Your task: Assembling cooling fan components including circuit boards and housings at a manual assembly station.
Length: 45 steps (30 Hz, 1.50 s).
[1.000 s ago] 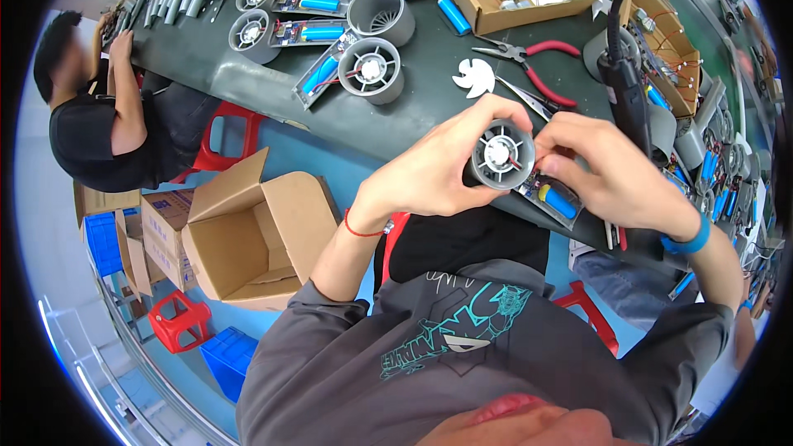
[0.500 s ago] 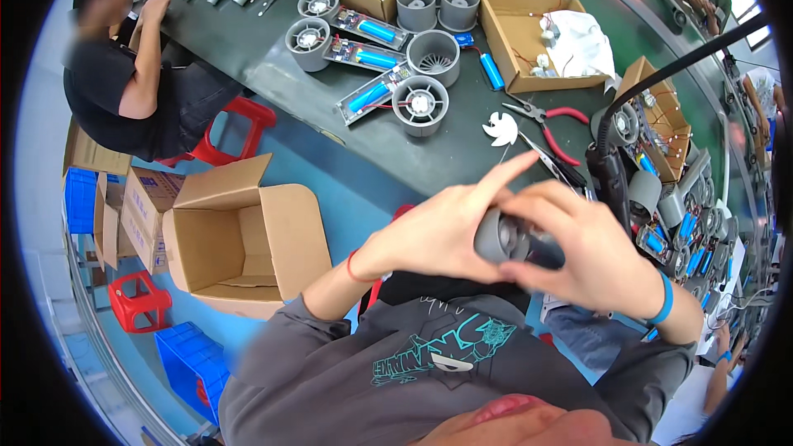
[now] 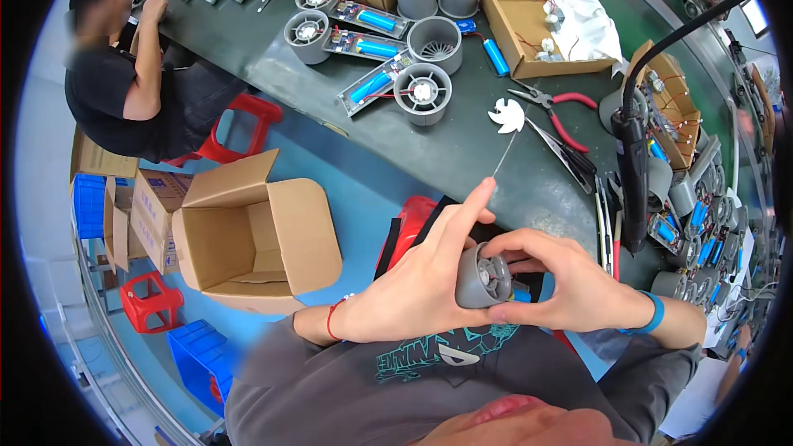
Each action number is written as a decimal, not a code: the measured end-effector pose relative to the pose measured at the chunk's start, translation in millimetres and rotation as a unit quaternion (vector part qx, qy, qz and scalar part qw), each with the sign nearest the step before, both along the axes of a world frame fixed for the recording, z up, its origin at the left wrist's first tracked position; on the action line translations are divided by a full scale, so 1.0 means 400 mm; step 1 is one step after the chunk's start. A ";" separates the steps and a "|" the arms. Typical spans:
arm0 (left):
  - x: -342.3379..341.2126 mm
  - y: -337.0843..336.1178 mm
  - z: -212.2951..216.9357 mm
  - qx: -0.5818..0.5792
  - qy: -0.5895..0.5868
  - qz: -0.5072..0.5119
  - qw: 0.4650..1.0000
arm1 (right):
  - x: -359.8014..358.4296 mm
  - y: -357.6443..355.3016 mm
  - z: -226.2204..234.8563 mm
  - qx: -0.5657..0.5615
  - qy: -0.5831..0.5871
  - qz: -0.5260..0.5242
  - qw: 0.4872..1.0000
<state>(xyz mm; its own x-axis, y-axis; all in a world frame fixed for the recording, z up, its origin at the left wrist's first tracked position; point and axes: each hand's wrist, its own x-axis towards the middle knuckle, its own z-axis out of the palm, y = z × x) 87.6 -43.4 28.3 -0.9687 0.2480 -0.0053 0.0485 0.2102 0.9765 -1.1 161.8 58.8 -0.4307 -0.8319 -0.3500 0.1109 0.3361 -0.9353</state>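
Close to my chest, a grey cylindrical fan housing (image 3: 472, 279) lies tilted between my two hands, its spoked opening turned toward the right. My left hand (image 3: 413, 285) wraps its left side, with the index finger stretched out past it. The thumb and fingers of my right hand (image 3: 570, 281) grip the rim on the spoked side. A small blue part (image 3: 520, 291) shows beneath the right palm, mostly hidden. Beyond my fingers on the table lie a white fan blade (image 3: 506, 116), red-handled pliers (image 3: 562, 101) and tweezers (image 3: 566, 153).
The dark green table (image 3: 330, 103) carries more grey housings (image 3: 422, 94), circuit boards with blue batteries (image 3: 373, 88) and a cardboard box of parts (image 3: 537, 29). A black flexible-arm tool (image 3: 632, 173) stands at right. An open carton (image 3: 235, 239) sits on the floor; another person (image 3: 124, 74) works at far left.
Both hands have come down toward my chest with the housing. It has turned slightly, showing more of its spoked opening, and the table tools are less covered.
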 end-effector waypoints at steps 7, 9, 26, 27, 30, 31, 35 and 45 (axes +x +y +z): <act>-0.033 -0.008 0.004 -0.006 0.028 -0.110 0.994 | -0.007 0.006 0.011 -0.021 0.200 0.082 0.976; -0.040 -0.009 0.004 0.014 -0.038 -0.137 0.990 | -0.008 0.018 0.010 0.001 0.192 0.088 0.978; -0.069 -0.017 0.007 -0.052 -0.154 -0.234 0.959 | 0.015 0.036 0.014 0.050 0.076 0.014 0.996; -0.069 -0.019 0.000 -0.051 -0.150 -0.238 0.958 | 0.016 0.035 0.013 0.053 0.072 0.013 0.996; -0.070 -0.023 -0.004 -0.049 -0.157 -0.249 0.954 | 0.020 0.032 0.015 0.063 0.060 0.008 0.996; -0.070 -0.024 -0.003 -0.050 -0.167 -0.257 0.951 | 0.022 0.031 0.017 0.070 0.051 0.004 0.996; -0.062 -0.030 -0.009 -0.051 -0.161 -0.255 0.952 | 0.024 0.024 0.023 0.071 0.053 0.009 0.996; -0.065 -0.039 -0.014 -0.038 -0.204 -0.277 0.938 | 0.029 0.022 0.019 0.085 0.021 0.010 0.996</act>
